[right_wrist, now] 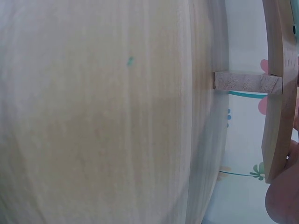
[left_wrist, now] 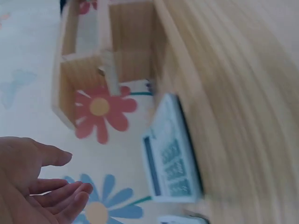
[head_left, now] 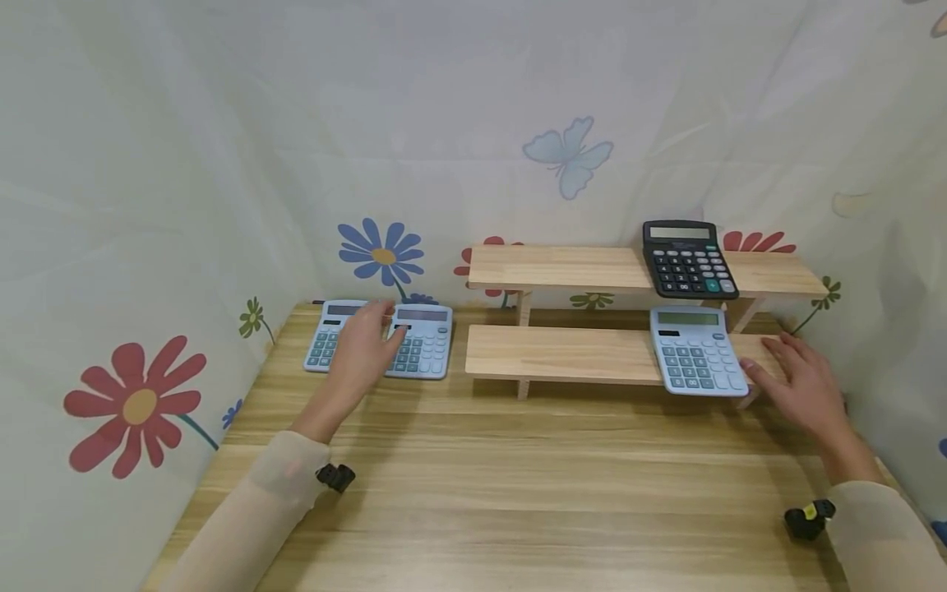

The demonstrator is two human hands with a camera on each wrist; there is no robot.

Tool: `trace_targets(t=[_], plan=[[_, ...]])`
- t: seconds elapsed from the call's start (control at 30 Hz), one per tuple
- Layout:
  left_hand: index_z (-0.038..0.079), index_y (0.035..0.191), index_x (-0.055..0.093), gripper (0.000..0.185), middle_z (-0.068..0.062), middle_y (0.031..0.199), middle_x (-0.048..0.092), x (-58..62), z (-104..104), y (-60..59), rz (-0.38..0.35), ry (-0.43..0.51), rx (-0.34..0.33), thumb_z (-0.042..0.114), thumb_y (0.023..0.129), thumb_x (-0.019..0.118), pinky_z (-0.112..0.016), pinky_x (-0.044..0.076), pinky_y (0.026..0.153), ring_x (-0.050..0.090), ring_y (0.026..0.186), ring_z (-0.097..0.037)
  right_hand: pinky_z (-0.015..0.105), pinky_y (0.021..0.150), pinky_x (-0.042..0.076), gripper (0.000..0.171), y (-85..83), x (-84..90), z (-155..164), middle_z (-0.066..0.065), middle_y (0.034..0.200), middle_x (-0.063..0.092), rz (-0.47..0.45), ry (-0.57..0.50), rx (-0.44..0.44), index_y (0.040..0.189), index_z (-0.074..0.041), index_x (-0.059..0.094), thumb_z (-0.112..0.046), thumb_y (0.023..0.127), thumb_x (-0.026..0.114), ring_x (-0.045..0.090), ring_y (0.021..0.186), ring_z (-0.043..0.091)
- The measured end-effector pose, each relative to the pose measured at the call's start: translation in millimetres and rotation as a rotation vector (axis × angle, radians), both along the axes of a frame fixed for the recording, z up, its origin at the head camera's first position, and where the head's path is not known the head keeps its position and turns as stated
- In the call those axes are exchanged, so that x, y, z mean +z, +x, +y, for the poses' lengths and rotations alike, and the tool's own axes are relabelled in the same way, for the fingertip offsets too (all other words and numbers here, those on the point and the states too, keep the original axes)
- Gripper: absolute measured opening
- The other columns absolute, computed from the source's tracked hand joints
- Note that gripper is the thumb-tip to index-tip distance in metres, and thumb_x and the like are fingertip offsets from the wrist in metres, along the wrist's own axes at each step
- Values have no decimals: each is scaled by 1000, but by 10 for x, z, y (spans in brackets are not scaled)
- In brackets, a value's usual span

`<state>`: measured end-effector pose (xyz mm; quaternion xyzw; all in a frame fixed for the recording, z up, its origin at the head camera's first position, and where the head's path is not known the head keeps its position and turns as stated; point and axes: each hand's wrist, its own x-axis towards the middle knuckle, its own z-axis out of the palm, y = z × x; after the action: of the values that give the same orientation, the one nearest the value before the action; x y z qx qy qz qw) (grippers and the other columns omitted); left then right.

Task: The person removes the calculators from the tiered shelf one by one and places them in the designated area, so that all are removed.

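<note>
While two blue calculators (head_left: 422, 341) lie side by side at the table's (head_left: 473, 493) back left, the left hand (head_left: 362, 349) hovers over them, grip spread (touching unclear); the right hand (head_left: 802, 386), fingers relaxed, rests beside a third calculator (head_left: 695, 362) on the lower shelf (head_left: 562, 353).

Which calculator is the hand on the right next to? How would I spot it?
Find the wooden two-step shelf at the back of the table. On its lower step, at the right end, lies a light blue calculator, beside the right hand. The one just above it is black, and the other two blue ones lie on the table, off the shelf, by the left hand.
</note>
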<state>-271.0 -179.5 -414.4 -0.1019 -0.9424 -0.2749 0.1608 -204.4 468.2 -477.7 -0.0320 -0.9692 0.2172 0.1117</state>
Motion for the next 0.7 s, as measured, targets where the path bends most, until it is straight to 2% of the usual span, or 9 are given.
trace_targets(t=[0.17, 0.37, 0.57, 0.7], plan=[[-1, 137, 63, 43, -18, 126, 69, 242, 256, 174, 55, 60, -82, 18, 100, 75, -48, 59, 98, 68, 113, -33, 81, 118, 13, 80, 0, 14, 27, 39, 166, 18, -1, 8, 0, 158, 9, 34, -53, 109, 50, 15, 149, 63], [0, 136, 66, 42, -14, 122, 71, 437, 586, 306, 154, 148, -198, 16, 99, 77, -44, 59, 95, 68, 111, -29, 81, 117, 14, 80, -17, 20, 40, 39, 165, 20, 6, 5, 5, 159, 9, 33, -52, 109, 50, 17, 148, 64], [4, 140, 64, 45, -11, 128, 68, 569, 1022, 401, 153, 206, -333, 20, 100, 78, -44, 59, 98, 66, 118, -27, 81, 116, 15, 79, -13, 2, 29, 40, 164, 21, 4, 1, 8, 159, 9, 33, -52, 110, 49, 18, 148, 64], [6, 141, 64, 48, -8, 133, 67, 620, 1287, 374, 147, 243, -395, 23, 99, 79, -40, 57, 103, 64, 122, -23, 81, 117, 15, 80, -8, 6, 19, 40, 164, 21, 7, 5, 10, 158, 9, 34, -52, 110, 48, 19, 147, 63]])
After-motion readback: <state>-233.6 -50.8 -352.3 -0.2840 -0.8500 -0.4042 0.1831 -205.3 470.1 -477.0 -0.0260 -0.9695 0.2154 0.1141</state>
